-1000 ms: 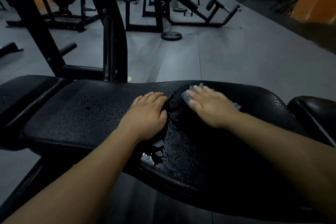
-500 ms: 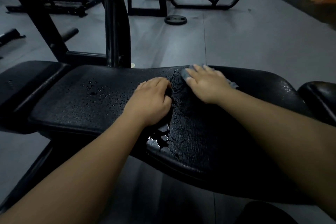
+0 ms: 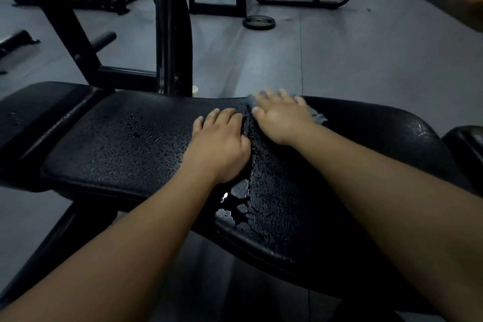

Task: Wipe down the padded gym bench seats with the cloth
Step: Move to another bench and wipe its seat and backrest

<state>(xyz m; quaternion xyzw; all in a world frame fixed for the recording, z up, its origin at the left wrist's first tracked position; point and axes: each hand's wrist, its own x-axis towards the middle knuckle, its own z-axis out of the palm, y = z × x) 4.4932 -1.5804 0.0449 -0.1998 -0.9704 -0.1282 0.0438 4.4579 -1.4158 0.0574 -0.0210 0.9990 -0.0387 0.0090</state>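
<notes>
A black padded bench seat [image 3: 117, 154] stretches across the view, wet with droplets on its left half and a wet sheen in the middle. My right hand [image 3: 281, 116] lies flat, fingers spread, on a grey cloth [image 3: 317, 116] at the seat's far edge; most of the cloth is hidden under the palm. My left hand [image 3: 220, 142] rests palm down on the pad just left of it, fingers straight and together, holding nothing.
A second black pad [image 3: 36, 110] adjoins on the left and another [image 3: 465, 146] on the right. The black machine frame [image 3: 167, 34] rises behind the seat. A weight plate [image 3: 258, 22] lies on the grey floor, with more gym machines beyond.
My right hand with the cloth has slid toward the far edge of the seat. The left hand has stayed on the pad. The camera has tilted further down.
</notes>
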